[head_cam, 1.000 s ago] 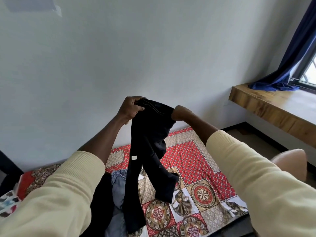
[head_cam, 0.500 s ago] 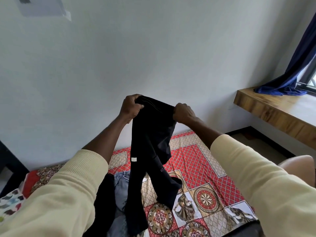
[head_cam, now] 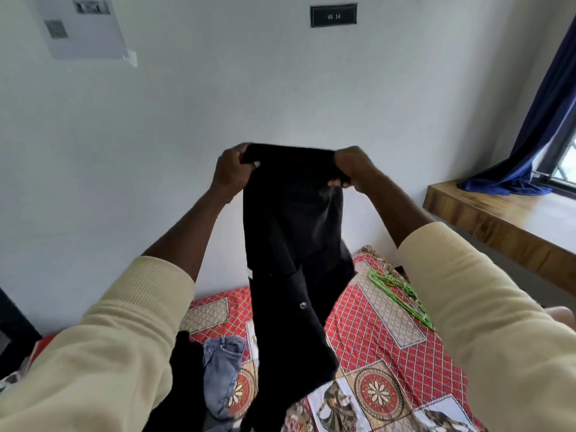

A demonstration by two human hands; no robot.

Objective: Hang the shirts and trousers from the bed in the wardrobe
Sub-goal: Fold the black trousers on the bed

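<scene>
I hold a pair of black trousers (head_cam: 291, 244) up in front of the white wall, waistband stretched flat at the top. My left hand (head_cam: 232, 171) grips the waistband's left end and my right hand (head_cam: 353, 168) grips its right end. The legs hang down over the bed (head_cam: 374, 332), which has a red patterned cover. Blue jeans (head_cam: 223, 369) lie crumpled on the bed at lower left, next to another black garment (head_cam: 184, 385). Green hangers (head_cam: 402, 294) lie on the bed at the right. No wardrobe is in view.
A wooden window ledge (head_cam: 498, 226) juts out at the right, with a dark blue curtain (head_cam: 542, 129) draped onto it. A small black sign (head_cam: 333, 15) and a paper sheet (head_cam: 84, 26) hang on the wall. A dark piece of furniture (head_cam: 12, 325) stands at the far left.
My hands have moved apart and spread the bunched waistband out wide. The view has tilted up, and the green hangers have come into sight.
</scene>
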